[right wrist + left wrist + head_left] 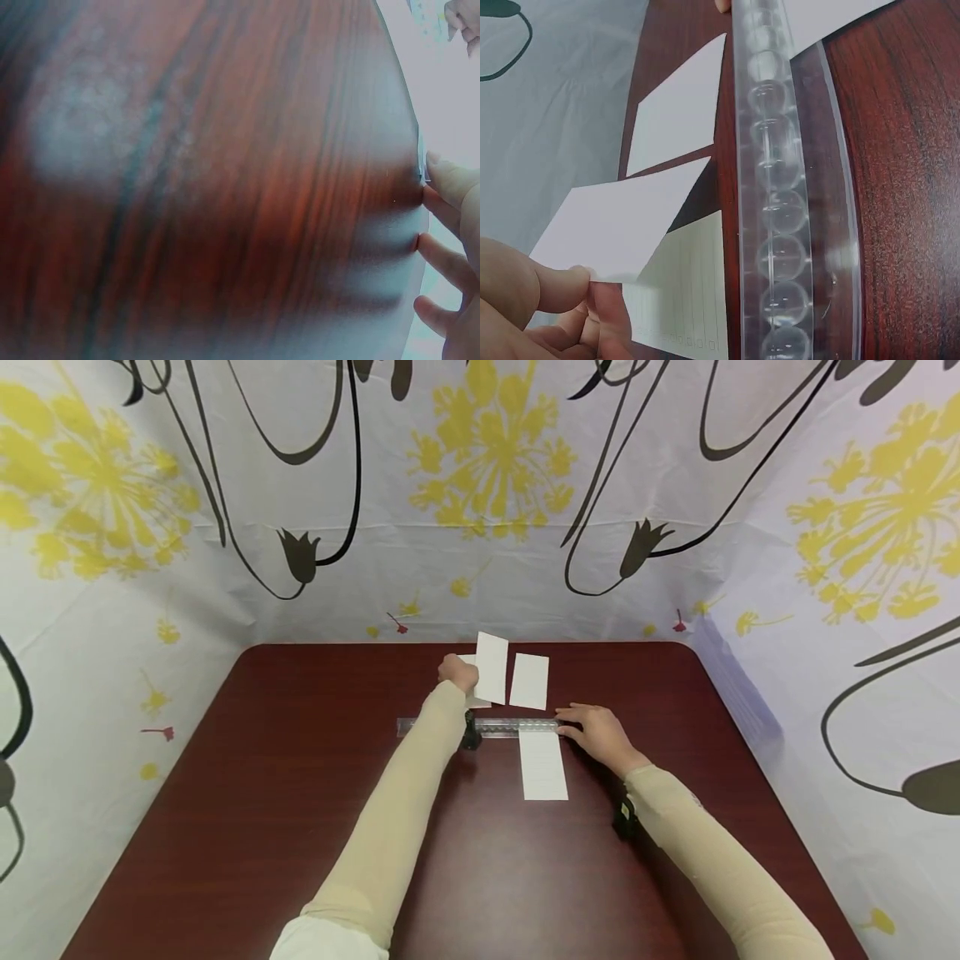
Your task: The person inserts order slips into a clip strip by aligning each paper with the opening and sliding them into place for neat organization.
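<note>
My left hand pinches a white paper card between thumb and fingers, tilted over the table. Beneath it lies a lined card with a row of small boxes along one edge, partly covered. Another white card lies flat just right of it. Nearer me, a clear plastic ruler with a row of round bubble shapes lies crosswise. At the ruler's right end my right hand holds it between thumb and forefinger, other fingers spread. A lined white card extends toward me from the ruler.
The dark red-brown wooden table has rounded far corners. Patterned white cloth hangs behind and on both sides. Black wrist cameras are worn on both arms.
</note>
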A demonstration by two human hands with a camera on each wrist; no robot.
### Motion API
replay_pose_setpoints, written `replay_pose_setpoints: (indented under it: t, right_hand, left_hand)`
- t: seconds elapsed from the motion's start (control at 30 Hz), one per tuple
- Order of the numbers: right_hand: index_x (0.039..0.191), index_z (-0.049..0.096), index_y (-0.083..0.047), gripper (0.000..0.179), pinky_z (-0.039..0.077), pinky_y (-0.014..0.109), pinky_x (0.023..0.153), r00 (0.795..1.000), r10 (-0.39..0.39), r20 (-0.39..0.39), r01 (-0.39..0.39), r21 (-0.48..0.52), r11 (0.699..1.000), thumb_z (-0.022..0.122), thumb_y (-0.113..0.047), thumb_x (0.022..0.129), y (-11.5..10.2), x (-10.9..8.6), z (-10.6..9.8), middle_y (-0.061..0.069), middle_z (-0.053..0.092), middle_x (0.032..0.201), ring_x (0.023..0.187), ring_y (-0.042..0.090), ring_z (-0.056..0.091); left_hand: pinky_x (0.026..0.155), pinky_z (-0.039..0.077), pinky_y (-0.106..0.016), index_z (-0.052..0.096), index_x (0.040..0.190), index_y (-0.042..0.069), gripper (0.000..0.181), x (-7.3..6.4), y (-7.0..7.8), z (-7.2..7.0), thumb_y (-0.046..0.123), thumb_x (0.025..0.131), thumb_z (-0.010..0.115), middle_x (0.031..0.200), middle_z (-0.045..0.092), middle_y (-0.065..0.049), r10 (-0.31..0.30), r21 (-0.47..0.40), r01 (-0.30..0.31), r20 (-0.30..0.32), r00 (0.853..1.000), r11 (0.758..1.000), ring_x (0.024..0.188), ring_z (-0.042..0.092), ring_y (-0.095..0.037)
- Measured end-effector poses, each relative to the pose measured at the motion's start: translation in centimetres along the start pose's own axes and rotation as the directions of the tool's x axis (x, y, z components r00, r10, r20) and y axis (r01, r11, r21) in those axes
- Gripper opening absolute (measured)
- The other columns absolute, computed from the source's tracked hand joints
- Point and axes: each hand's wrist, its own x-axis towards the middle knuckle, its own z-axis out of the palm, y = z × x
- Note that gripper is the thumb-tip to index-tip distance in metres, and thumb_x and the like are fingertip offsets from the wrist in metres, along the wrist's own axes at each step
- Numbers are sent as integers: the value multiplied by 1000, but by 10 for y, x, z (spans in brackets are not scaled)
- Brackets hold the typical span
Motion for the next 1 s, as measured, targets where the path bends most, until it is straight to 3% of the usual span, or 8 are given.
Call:
replay_pose_setpoints:
  t: [0.2,0.33,0.6,0.77,0.9,1.0]
  right_hand:
    - [122,71,-10,35,47,52,108,1000,4,0,-4,0,1000,69,-28,92,0,1,0,10,68,131,131,32,57]
    - [123,71,-10,35,48,52,108,1000,8,1,-8,3,1000,69,-28,92,0,1,0,10,68,131,131,32,57]
    - [124,70,-10,37,48,52,107,1000,2,4,-2,-1,1000,69,-28,92,0,1,2,10,67,132,132,32,56]
    - [124,70,-10,37,48,52,107,1000,-1,2,1,-6,1000,69,-28,92,1,1,2,9,67,132,132,31,56]
    - [124,70,-10,37,48,52,107,1000,-5,-1,5,-10,1000,70,-27,92,1,0,2,10,67,131,132,32,56]
    - [124,70,-10,37,48,52,107,1000,-8,-6,8,-12,1000,70,-27,92,2,-1,2,9,68,131,132,32,56]
  left_hand:
    - [48,27,-30,57,108,-4,18,-5,-3,-7,6,97,47,81,48,-10,3,-39,-3,15,1000,999,55,27,-15]
    - [51,29,-31,57,115,-6,25,-6,-7,-11,6,96,48,86,50,-12,5,-56,-4,17,1000,998,59,32,-17]
    - [53,32,-31,50,91,3,6,-1,-18,-22,8,94,51,82,42,-9,-34,-65,36,24,999,997,65,36,-20]
    - [54,36,-29,54,83,3,8,-1,-24,-33,6,90,55,81,49,-8,-54,-114,55,10,999,992,68,43,-20]
    - [61,44,-30,66,91,-1,10,0,-29,-41,7,89,62,75,57,-5,-67,-151,65,-10,998,986,71,54,-19]
    - [75,53,-31,70,103,-2,20,2,-34,-48,11,88,66,68,60,0,-81,-159,78,-12,997,984,78,65,-20]
